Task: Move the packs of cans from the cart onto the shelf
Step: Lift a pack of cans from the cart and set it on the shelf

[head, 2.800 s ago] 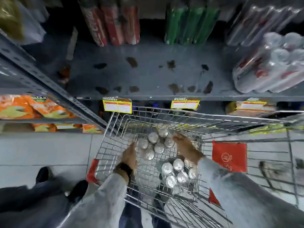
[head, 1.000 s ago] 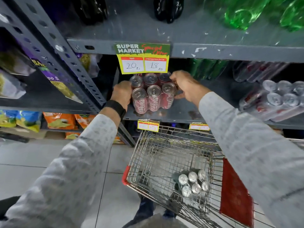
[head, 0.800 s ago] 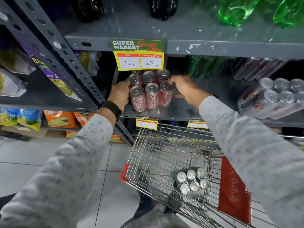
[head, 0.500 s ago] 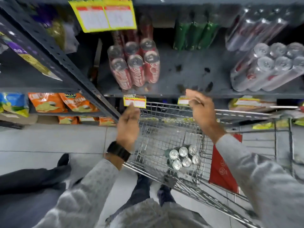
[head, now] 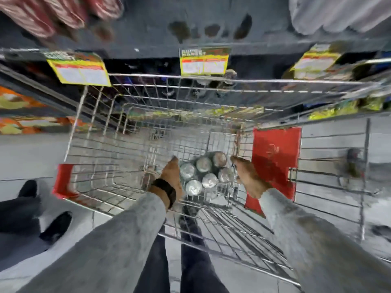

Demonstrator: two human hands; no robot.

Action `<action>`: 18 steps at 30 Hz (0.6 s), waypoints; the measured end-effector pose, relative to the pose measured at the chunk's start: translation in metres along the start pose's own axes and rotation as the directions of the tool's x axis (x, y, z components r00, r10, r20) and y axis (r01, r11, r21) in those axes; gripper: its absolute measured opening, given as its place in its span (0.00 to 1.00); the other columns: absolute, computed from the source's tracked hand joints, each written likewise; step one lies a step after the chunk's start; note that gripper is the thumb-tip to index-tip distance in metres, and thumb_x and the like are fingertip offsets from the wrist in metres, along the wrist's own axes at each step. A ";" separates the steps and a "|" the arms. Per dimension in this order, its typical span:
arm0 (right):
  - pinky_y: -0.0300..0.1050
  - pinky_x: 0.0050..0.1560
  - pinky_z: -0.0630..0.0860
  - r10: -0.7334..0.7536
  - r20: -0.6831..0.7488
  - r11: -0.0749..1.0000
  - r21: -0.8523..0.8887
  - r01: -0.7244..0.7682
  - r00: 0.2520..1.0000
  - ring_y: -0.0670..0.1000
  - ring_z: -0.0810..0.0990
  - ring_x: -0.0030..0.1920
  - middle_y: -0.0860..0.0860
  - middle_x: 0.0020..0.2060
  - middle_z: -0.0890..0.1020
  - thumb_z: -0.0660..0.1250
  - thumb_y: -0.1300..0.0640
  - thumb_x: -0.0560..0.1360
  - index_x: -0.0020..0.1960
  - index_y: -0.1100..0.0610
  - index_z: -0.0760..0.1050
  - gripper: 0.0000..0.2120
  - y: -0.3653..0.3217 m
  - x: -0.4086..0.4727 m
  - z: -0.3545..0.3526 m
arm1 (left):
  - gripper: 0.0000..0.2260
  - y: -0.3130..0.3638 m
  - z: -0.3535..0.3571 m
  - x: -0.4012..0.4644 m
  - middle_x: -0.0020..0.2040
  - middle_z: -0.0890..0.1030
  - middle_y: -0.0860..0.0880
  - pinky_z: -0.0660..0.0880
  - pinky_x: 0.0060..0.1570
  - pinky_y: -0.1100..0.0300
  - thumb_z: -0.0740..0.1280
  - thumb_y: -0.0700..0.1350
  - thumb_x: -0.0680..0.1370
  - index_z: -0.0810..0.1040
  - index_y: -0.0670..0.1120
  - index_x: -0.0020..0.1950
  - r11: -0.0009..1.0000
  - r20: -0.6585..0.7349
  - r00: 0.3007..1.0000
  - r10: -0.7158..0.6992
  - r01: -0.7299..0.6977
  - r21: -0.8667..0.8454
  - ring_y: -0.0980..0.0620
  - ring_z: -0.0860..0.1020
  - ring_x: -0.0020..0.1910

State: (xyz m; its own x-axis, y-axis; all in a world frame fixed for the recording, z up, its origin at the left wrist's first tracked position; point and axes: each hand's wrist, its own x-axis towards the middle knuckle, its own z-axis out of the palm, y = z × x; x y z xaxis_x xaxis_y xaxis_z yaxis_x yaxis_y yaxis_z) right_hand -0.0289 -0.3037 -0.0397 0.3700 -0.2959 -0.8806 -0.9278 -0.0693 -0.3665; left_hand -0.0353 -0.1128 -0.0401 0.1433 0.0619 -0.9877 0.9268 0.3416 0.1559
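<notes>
We are looking straight down into the wire cart (head: 95,132), and the picture is smeared by motion, so fine detail is lost. One pack of cans (head: 203,173) stands upright in the near right corner of the basket, six silver tops showing in two rows. It is the only pack we can see in the cart.

Our left hand (head: 172,178) is down inside the basket, just to the left of the pack, its side against or very close to the nearest cans; we cannot tell whether it touches. Its fingers (head: 172,163) lie straight and together, pointing away from us, closed on nothing. A dark watch (head: 166,190) sits on that wrist, and the grey sleeve (head: 127,233) runs back toward us.

Our right hand (head: 248,177) is to the right of the pack, by the basket's right wall, with a small gap to the cans. It is spread open and holds nothing. Just right of it stands the cart's red panel (head: 275,157).

On the far side, the grey shelf (head: 148,26) runs across the top of the view. Red cans (head: 48,11) stand at its far left, and a pale wrapped pack (head: 338,13) at its far right. Yellow price tags (head: 204,61) hang from the shelf edge.
</notes>
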 end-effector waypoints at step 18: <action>0.58 0.66 0.76 -0.083 0.036 0.997 0.008 0.083 0.996 0.60 0.78 0.66 0.58 0.71 0.76 0.54 0.60 0.85 0.66 0.58 0.76 0.16 -0.036 -0.102 -0.025 | 0.21 0.022 -0.020 -0.113 0.52 0.84 0.45 0.79 0.42 0.57 0.52 0.58 0.84 0.79 0.47 0.60 0.947 0.094 0.963 0.251 -0.265 0.180 0.52 0.84 0.44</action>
State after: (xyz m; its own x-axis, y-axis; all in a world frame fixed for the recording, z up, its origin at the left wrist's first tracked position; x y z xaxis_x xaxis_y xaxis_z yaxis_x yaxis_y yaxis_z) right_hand -0.0347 -0.2948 0.0710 0.4473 -0.2544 -0.8574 -0.8936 -0.0860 -0.4406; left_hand -0.0378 -0.0934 0.0752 0.4035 0.0569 -0.9132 0.9026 0.1387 0.4075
